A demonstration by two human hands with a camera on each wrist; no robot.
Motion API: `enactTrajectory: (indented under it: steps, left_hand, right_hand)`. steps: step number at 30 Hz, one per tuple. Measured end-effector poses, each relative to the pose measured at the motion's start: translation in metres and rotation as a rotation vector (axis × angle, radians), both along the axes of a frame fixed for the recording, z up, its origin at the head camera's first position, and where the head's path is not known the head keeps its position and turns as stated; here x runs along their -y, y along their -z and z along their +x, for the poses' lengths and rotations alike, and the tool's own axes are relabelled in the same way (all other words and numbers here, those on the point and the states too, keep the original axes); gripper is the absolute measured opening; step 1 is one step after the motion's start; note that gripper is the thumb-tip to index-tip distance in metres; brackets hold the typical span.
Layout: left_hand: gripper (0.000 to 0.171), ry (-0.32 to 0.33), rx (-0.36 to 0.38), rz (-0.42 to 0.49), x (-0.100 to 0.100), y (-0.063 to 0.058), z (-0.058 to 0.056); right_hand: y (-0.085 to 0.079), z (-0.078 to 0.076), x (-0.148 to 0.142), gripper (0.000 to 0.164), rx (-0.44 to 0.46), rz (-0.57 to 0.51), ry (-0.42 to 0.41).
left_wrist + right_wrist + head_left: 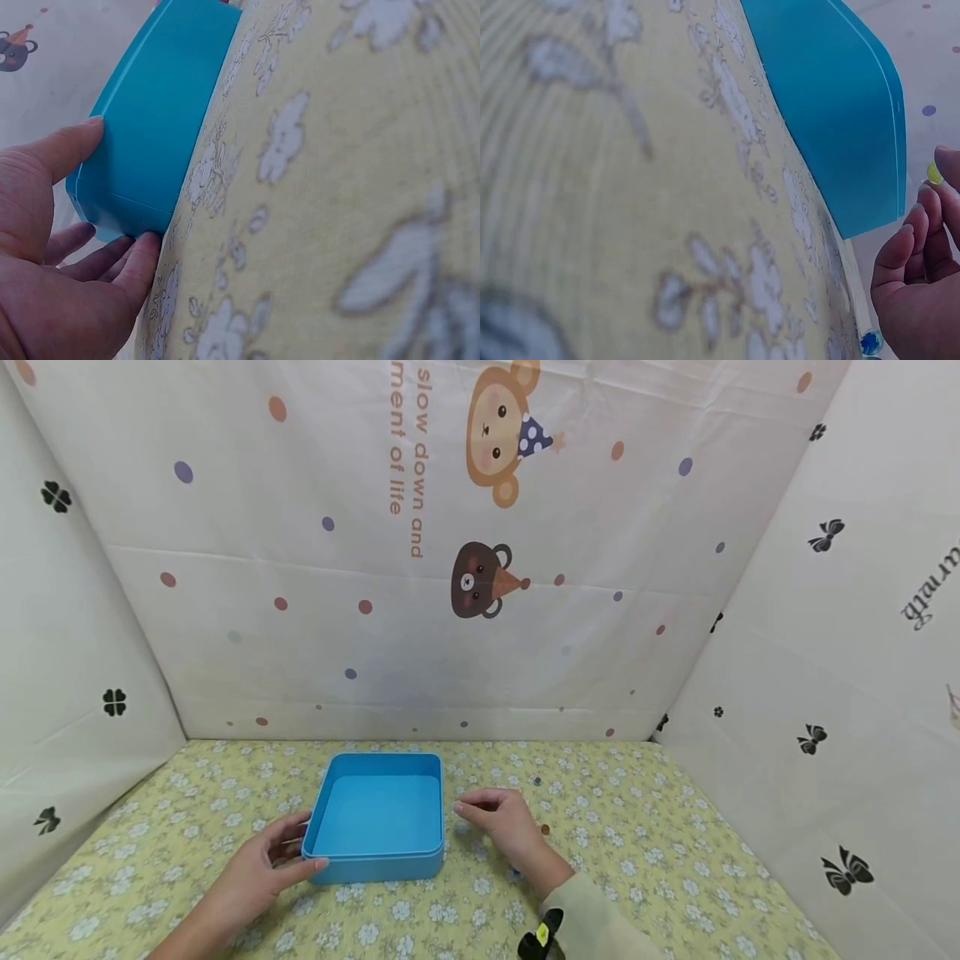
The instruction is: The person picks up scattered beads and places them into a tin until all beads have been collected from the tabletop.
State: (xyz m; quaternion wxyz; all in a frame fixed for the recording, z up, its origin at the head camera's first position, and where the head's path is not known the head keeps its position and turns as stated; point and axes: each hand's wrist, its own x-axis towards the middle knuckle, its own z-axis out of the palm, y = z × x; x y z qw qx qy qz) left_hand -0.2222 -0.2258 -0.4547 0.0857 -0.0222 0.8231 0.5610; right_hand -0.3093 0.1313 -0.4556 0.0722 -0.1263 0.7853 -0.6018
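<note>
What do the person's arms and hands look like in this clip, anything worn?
The left hand and right hand are ungloved. A pale cream sleeve covers the right forearm; none shows on the left forearm. A black item with a yellow patch sits against the sleeve; what it is, I can't tell.

Booth-like enclosure (420, 693); wider premises not determinable. Pale sheeting (225, 643) printed with cartoon animals (472, 583), dots (183, 472) and bows (812, 740) stands on three sides of a yellow, flower-patterned surface (637, 877).
</note>
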Motion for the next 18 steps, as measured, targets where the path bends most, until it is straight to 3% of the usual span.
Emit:
enactTrajectory:
  steps: [18]
  left_hand:
    - [0.089,0.019,-0.007,-0.004,0.0007,0.0006,-0.0009]
  right_hand:
    - [-0.0061,0.0008,0.0094,0.041,-0.037,-0.049,-0.008]
